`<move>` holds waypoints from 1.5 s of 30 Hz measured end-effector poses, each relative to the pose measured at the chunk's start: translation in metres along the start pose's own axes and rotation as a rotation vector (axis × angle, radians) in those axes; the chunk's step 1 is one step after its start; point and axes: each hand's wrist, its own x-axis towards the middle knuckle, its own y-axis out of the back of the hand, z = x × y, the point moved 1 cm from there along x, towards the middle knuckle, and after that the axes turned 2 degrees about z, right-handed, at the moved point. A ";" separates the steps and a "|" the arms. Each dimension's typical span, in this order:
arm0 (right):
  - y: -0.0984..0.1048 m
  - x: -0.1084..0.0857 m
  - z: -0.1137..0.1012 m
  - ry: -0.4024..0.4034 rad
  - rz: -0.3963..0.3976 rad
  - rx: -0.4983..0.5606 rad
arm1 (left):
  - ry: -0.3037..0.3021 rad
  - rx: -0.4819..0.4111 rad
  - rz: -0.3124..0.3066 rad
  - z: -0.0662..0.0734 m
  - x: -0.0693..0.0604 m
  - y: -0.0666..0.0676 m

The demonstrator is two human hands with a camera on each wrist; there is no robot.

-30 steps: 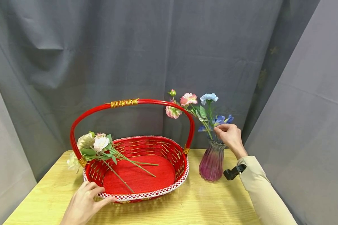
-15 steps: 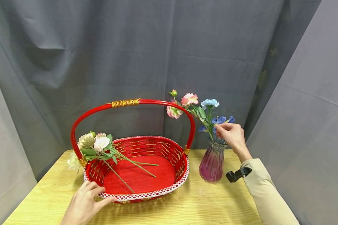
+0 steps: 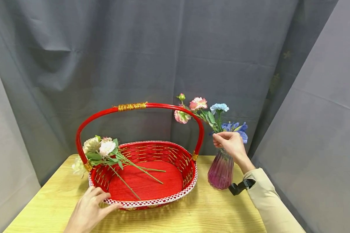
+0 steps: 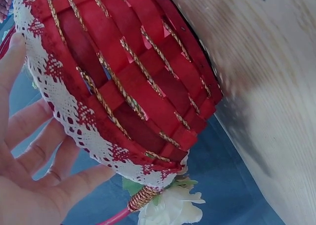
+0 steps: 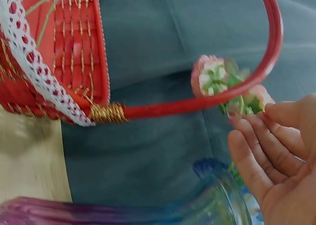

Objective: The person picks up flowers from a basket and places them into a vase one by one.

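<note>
My left hand (image 3: 86, 207) grips the near left rim of a red woven basket (image 3: 154, 203), thumb outside and fingers behind the white lace edging (image 4: 64, 111). Flowers with white and cream heads (image 3: 106, 148) lie over the basket's left side, their stems inside. A ribbed purple vase (image 3: 220, 171) stands to the right. In it are a light blue carnation (image 3: 219, 108), blue irises (image 3: 239, 129) and a pink flower spray (image 3: 198, 103). My right hand (image 3: 233, 147) is over the vase mouth, before the stems. In the right wrist view its fingers (image 5: 271, 151) are loosely bent, no stem visible between them.
The basket's tall red handle (image 3: 169, 106) arches up, its right side close to the pink flowers. Beneath everything is a light wooden table (image 3: 186, 220). Grey curtains (image 3: 134, 58) hang behind the table and along both sides.
The light blue carnation sank a little, then stayed about level. My right hand has since moved left and slightly down from the blue irises, uncovering them. My left hand keeps its hold on the rim.
</note>
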 end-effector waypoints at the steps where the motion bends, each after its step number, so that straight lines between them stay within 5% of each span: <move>1: -0.003 -0.001 -0.001 -0.002 -0.009 0.004 | 0.002 -0.002 -0.003 0.000 0.000 0.000; 15: -0.051 -0.005 -0.005 -0.096 -0.197 0.154 | 0.016 0.022 -0.020 -0.001 -0.003 0.000; 28: -0.098 -0.008 0.003 -0.119 -0.269 0.137 | -0.029 0.016 0.023 -0.002 -0.002 0.000; 45: -0.159 -0.004 -0.005 -0.125 -0.360 0.158 | 0.025 0.015 -0.028 0.000 0.001 0.001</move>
